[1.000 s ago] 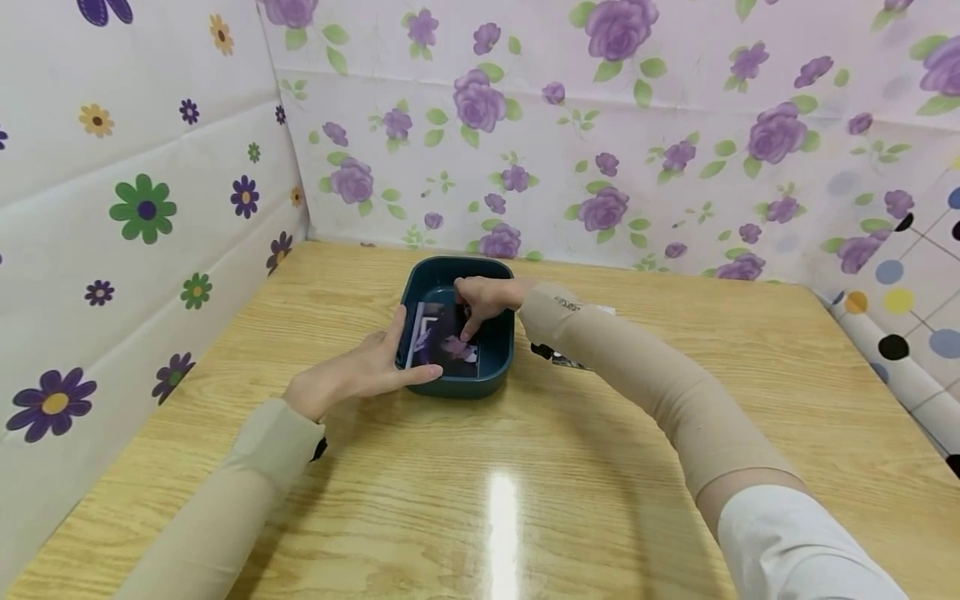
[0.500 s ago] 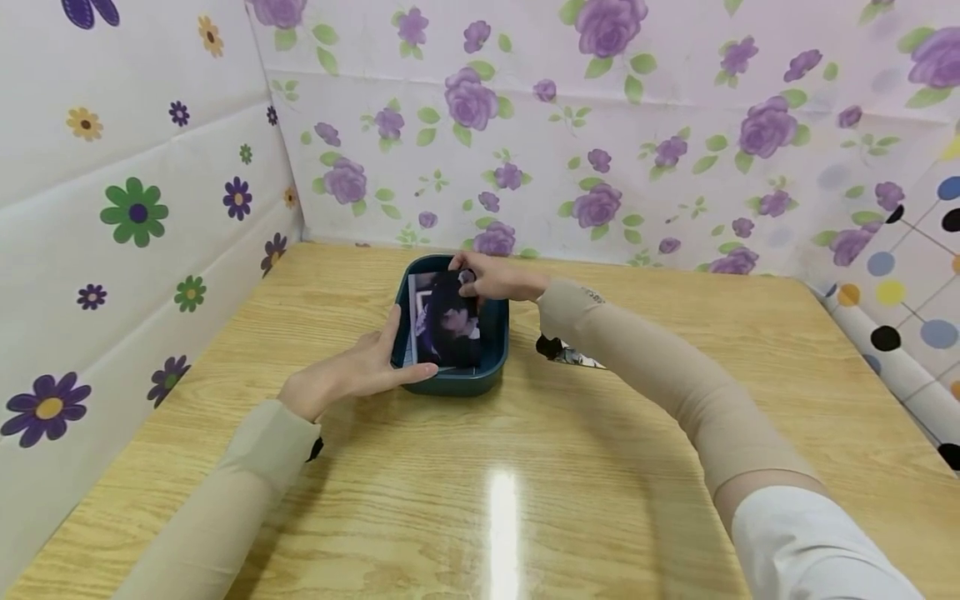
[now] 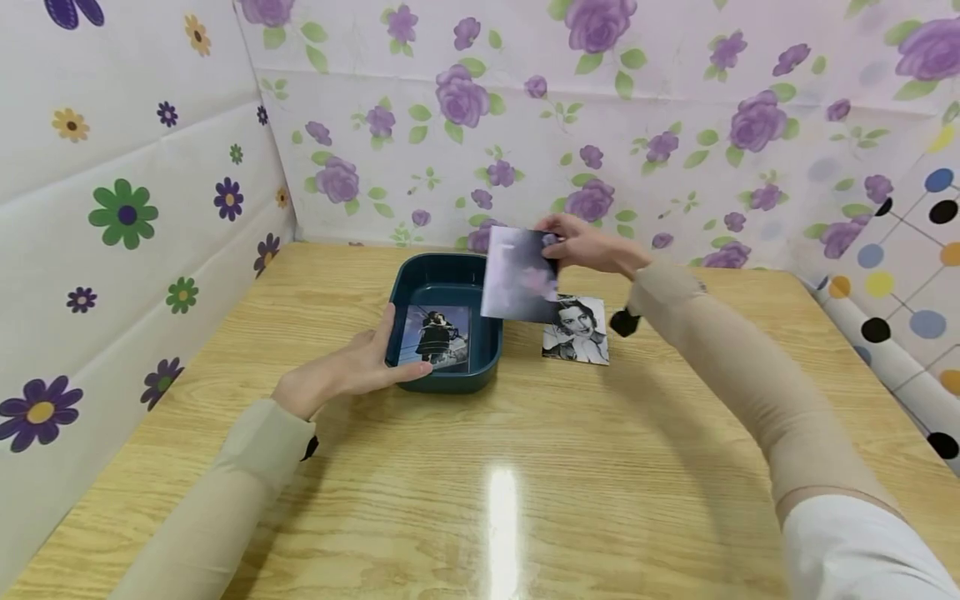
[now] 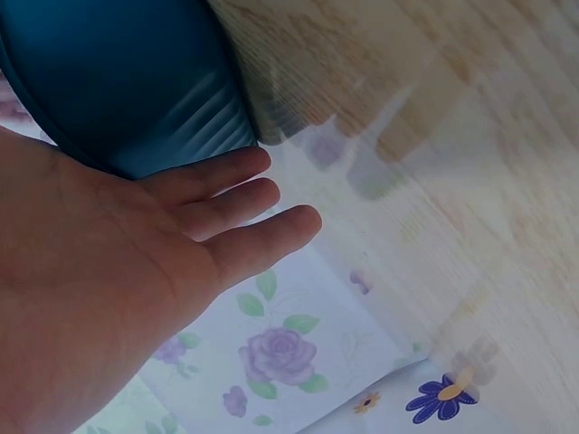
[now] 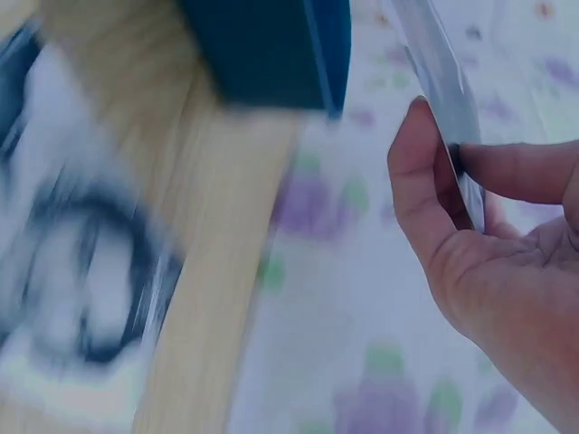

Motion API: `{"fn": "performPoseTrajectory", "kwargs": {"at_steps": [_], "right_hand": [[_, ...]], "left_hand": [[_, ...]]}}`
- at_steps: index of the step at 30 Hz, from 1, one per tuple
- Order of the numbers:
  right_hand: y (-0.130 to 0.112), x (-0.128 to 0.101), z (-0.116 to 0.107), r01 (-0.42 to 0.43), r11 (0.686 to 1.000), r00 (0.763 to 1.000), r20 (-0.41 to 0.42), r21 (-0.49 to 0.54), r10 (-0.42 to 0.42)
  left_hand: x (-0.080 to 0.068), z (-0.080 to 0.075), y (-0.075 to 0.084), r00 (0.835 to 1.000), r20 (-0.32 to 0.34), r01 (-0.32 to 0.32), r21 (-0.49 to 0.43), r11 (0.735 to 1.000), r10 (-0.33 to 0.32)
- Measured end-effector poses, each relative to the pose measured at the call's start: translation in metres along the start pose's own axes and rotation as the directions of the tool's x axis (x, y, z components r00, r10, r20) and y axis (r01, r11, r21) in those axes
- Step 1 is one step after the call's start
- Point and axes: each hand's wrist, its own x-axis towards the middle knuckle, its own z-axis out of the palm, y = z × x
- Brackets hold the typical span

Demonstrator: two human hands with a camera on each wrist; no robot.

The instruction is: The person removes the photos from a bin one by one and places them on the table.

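Purple and black tones, blurred, cover the picture card (image 3: pixel 517 279), which is up in the air over the right edge of a box and partly in front of a second picture, as the head camera sees it. Its right hand-held corner is pinched by the right hand (image 3: pixel 588 247): thumb on one face, fingers on the other, with the right wrist view showing the card nearly edge-on between them.

Dark teal and round-cornered, the box (image 3: pixel 450 383) stands just left of and below the card. Inside it, towards the near side, lies a colour print (image 3: pixel 437 335) of a dark-clothed figure against a bluish background; the bare floor of the box shows beyond it.

At the box's near left corner is the left hand (image 3: pixel 352 367), its fingers straight and its thumb spread well away from them — the index finger along the left side, the thumb reaching over the near rim. The left wrist view shows three fingers extended, slightly apart, beside the teal wall.

To the right of the box, apart from it, a black-and-white portrait (image 3: pixel 581 337) lies flat on the wood-grain table (image 3: pixel 405 508). Beige sleeves (image 3: pixel 720 375) cover both forearms. Behind the table hangs a sheet with purple roses (image 3: pixel 462 96); daisies dot the left-hand sheet (image 3: pixel 150 292).
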Motion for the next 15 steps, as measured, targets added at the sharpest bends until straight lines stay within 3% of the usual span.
{"fn": "performPoseTrajectory", "kwargs": {"at_steps": [8,15], "right_hand": [[0.067,-0.066,-0.063,-0.102,0.989,0.994,-0.035,-0.107,0.099],[0.106,-0.107,-0.086,-0.217,0.959,0.976,-0.054,-0.183,0.211]], "left_hand": [[-0.001,0.000,0.000,1.000,-0.010,0.006,0.025,1.000,-0.006],[0.000,0.000,0.001,1.000,-0.015,-0.010,0.006,1.000,0.011]]}}
